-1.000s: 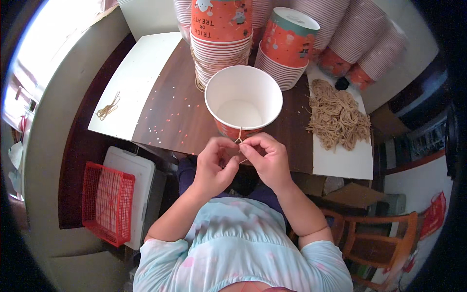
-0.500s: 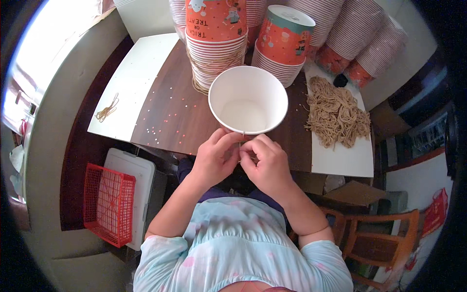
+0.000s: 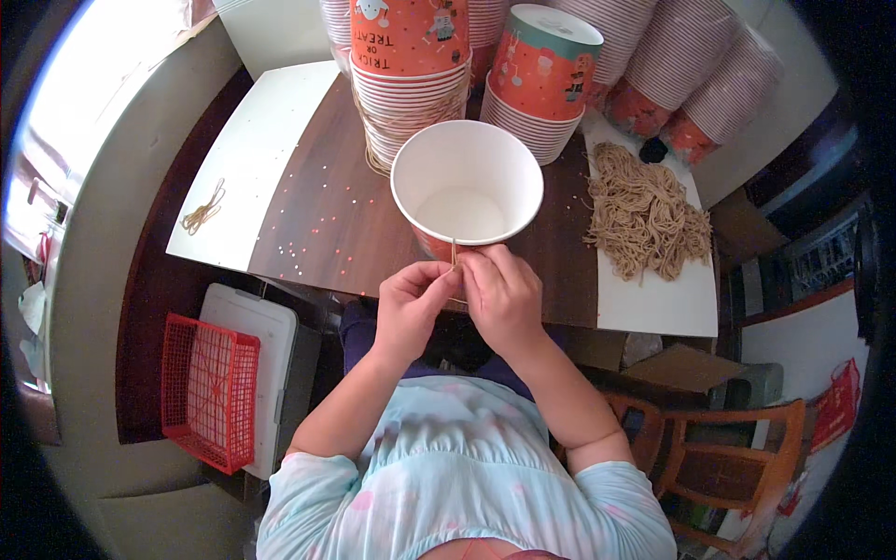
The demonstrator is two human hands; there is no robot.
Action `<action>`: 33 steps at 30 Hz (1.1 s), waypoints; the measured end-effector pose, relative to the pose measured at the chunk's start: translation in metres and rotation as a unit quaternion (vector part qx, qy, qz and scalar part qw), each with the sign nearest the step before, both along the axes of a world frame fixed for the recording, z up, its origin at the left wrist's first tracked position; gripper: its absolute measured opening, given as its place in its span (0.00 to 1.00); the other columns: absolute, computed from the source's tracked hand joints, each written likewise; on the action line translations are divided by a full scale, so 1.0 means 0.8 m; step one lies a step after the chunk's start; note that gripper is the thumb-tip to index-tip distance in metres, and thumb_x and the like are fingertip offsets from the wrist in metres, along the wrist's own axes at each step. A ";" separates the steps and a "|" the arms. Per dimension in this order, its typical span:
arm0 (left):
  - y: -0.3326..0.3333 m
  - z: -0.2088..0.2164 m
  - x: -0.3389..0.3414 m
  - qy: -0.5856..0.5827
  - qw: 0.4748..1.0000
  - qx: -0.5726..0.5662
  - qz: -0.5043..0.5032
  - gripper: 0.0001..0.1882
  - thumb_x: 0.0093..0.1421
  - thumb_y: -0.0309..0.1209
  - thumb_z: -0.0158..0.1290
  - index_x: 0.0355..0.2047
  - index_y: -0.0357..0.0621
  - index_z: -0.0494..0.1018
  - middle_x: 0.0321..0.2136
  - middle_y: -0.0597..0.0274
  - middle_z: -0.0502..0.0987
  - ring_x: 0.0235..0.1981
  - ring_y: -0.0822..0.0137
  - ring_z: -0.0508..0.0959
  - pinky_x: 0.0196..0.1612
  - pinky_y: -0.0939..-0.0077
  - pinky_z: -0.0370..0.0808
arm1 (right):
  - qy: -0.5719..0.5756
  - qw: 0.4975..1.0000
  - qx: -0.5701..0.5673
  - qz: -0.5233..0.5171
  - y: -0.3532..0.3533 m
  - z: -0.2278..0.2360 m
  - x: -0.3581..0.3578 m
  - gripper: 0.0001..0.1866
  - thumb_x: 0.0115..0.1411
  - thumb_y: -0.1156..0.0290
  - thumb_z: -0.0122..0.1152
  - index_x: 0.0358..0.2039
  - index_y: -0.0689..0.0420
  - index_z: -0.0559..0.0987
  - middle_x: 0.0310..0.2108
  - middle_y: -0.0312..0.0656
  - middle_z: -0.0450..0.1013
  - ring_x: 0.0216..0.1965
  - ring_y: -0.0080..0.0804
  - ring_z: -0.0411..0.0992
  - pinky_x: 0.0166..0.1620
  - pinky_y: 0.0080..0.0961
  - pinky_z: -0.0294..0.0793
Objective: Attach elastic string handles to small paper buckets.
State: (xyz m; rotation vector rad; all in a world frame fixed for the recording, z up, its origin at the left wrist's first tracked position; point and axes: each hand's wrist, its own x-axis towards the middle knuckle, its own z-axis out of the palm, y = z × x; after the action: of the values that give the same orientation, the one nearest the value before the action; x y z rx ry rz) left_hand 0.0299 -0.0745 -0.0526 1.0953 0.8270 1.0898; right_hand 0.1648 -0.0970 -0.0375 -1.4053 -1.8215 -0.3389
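Note:
A paper bucket (image 3: pixel 467 173), white inside and orange outside, stands at the table's near edge with its mouth tilted toward me. From just below its near rim a thin tan cord (image 3: pixel 455 251) runs down into my fingers. My left hand (image 3: pixel 409 306) pinches this cord between thumb and forefinger. Right beside it, my right hand (image 3: pixel 504 297) is closed on the cord too, its fingers close against the bucket's wall. The fingertips meet, so the cord's ends are mostly hidden.
Stacked orange buckets (image 3: pixel 411 103) wound with cord stand behind, beside another stack (image 3: pixel 541 84). A tangled cord pile (image 3: pixel 649 215) lies right on a white board; a small cord bundle (image 3: pixel 203 210) lies left. A red basket (image 3: pixel 210 392) and wooden chair (image 3: pixel 733 457) flank me.
The bucket has shifted slightly left and away from me. My right hand has risen toward the bucket's wall, and the cord below the rim now shows more plainly.

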 end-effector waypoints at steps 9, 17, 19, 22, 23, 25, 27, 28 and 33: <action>0.000 0.008 -0.023 -0.096 0.987 -0.122 -0.034 0.07 0.58 0.27 0.54 0.32 0.34 0.74 0.26 0.64 0.77 0.24 0.78 0.73 0.27 0.87 0.69 | 0.480 0.809 -0.254 0.226 -0.002 0.006 -0.006 0.09 0.58 0.75 0.56 0.36 0.66 0.79 0.37 0.44 0.76 0.36 0.27 0.75 0.39 0.22 0.75; -0.007 0.010 -0.019 -0.018 0.998 -0.014 0.061 0.07 0.58 0.25 0.55 0.32 0.31 0.75 0.26 0.65 0.77 0.26 0.80 0.74 0.30 0.88 0.71 | 0.657 0.651 -0.316 0.213 -0.002 0.002 -0.012 0.09 0.59 0.71 0.58 0.36 0.64 0.78 0.32 0.36 0.76 0.35 0.18 0.72 0.39 0.15 0.73; -0.009 0.011 -0.018 0.021 0.995 0.031 0.087 0.07 0.58 0.24 0.54 0.32 0.31 0.75 0.27 0.65 0.77 0.26 0.80 0.74 0.30 0.87 0.71 | 0.659 0.645 -0.317 0.223 0.001 -0.002 -0.010 0.09 0.59 0.71 0.58 0.35 0.63 0.78 0.31 0.35 0.76 0.34 0.17 0.72 0.39 0.15 0.72; -0.007 0.018 -0.015 0.006 0.997 0.018 0.074 0.07 0.58 0.25 0.54 0.32 0.31 0.75 0.27 0.65 0.77 0.25 0.80 0.73 0.29 0.88 0.71 | 0.686 0.605 -0.322 0.244 0.003 -0.004 -0.008 0.09 0.59 0.70 0.58 0.35 0.63 0.78 0.31 0.35 0.76 0.32 0.16 0.71 0.39 0.14 0.71; -0.007 0.020 -0.016 0.005 0.997 0.018 0.074 0.07 0.58 0.25 0.54 0.32 0.31 0.75 0.27 0.65 0.77 0.25 0.80 0.73 0.29 0.88 0.71 | 0.711 0.570 -0.326 0.252 0.003 -0.004 -0.008 0.09 0.60 0.70 0.58 0.35 0.63 0.78 0.31 0.34 0.76 0.32 0.16 0.71 0.39 0.14 0.71; -0.007 0.022 -0.018 -0.048 0.997 -0.051 0.033 0.07 0.58 0.25 0.54 0.32 0.31 0.74 0.26 0.66 0.77 0.25 0.81 0.73 0.28 0.88 0.70 | 0.686 0.619 -0.304 0.233 0.002 -0.002 -0.014 0.09 0.60 0.70 0.58 0.35 0.63 0.78 0.31 0.35 0.75 0.32 0.18 0.71 0.38 0.15 0.71; -0.006 0.017 -0.021 -0.065 0.996 -0.058 0.027 0.06 0.58 0.25 0.54 0.31 0.32 0.74 0.26 0.66 0.77 0.25 0.80 0.73 0.28 0.88 0.70 | 0.659 0.665 -0.281 0.212 0.002 -0.002 -0.018 0.09 0.59 0.70 0.58 0.34 0.62 0.79 0.31 0.36 0.75 0.31 0.20 0.72 0.38 0.16 0.71; -0.006 0.015 -0.021 -0.082 0.994 -0.064 0.022 0.06 0.58 0.25 0.55 0.31 0.32 0.74 0.26 0.66 0.76 0.25 0.80 0.73 0.28 0.88 0.69 | 0.564 0.772 -0.227 0.185 0.004 -0.003 -0.018 0.08 0.59 0.70 0.58 0.33 0.62 0.79 0.31 0.37 0.75 0.32 0.22 0.72 0.38 0.18 0.71; -0.005 0.014 -0.020 -0.071 0.995 -0.061 0.022 0.06 0.57 0.25 0.55 0.30 0.33 0.74 0.26 0.66 0.76 0.25 0.81 0.73 0.28 0.88 0.69 | 0.439 0.860 -0.204 0.160 0.001 0.003 -0.016 0.07 0.59 0.72 0.58 0.33 0.63 0.79 0.34 0.38 0.74 0.36 0.24 0.72 0.42 0.20 0.70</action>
State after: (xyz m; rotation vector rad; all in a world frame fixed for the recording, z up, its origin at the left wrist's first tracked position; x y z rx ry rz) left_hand 0.0139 -0.0783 -0.0412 0.8905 0.7983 1.1251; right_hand 0.1521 -0.0964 -0.0353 -1.1791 -1.3171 0.7967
